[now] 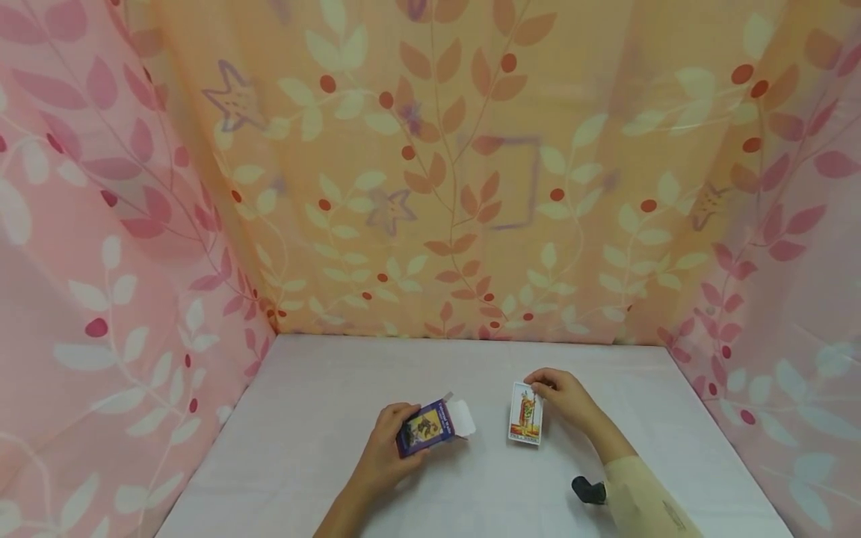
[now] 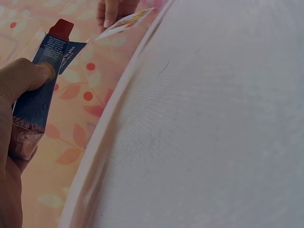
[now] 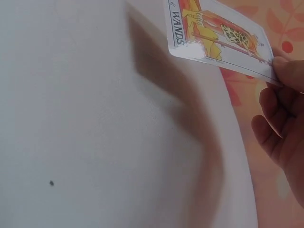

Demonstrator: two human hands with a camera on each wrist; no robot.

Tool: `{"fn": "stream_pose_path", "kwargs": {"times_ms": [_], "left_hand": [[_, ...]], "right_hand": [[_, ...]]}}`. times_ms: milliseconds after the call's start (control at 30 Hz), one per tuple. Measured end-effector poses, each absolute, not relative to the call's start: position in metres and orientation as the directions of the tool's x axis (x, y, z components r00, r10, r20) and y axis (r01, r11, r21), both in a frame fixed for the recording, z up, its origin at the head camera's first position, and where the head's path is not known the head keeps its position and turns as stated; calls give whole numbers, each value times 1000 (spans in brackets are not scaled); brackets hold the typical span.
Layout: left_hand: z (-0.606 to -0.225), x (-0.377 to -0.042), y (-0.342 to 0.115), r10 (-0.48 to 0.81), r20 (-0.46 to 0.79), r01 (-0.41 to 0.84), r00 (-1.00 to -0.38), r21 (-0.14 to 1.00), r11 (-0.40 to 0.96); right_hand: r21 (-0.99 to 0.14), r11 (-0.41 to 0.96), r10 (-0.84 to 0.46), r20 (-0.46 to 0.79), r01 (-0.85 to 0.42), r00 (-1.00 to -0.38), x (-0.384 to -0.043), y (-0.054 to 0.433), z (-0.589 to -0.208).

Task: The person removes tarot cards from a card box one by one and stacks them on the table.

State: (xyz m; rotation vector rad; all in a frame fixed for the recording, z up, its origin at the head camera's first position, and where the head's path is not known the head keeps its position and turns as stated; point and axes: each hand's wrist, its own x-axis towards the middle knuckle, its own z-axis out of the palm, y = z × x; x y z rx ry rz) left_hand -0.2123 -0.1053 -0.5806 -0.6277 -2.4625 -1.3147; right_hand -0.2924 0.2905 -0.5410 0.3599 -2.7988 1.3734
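Observation:
My left hand (image 1: 390, 447) grips a small dark blue card box (image 1: 426, 427) with a yellow picture on its front. The box's white end flap (image 1: 461, 418) stands open toward the right. In the left wrist view, the thumb presses along the narrow side of the box (image 2: 39, 97). To the right, my right hand (image 1: 563, 397) pinches a tarot card (image 1: 525, 415) at its upper right corner between thumb and finger. The card is face up, held above the table, with "WANDS" readable in the right wrist view. Whether other cards lie behind it cannot be seen.
A white cloth covers the table (image 1: 303, 463). A small black object (image 1: 588, 490) is by the right sleeve (image 1: 646, 493). Patterned curtains with leaves (image 1: 430, 187) rise behind the table and at both sides.

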Motion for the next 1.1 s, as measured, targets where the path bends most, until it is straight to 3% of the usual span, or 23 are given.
{"fn": "stream_pose_path", "kwargs": {"times_ms": [733, 1100], "left_hand": [[-581, -212, -105, 250, 437, 501, -864, 698, 512], [-584, -213, -107, 256, 421, 491, -870, 710, 504]], "right_hand": [[-802, 591, -190, -31, -89, -981, -327, 289, -572], [-756, 640, -195, 10, -135, -981, -334, 286, -586]]}}
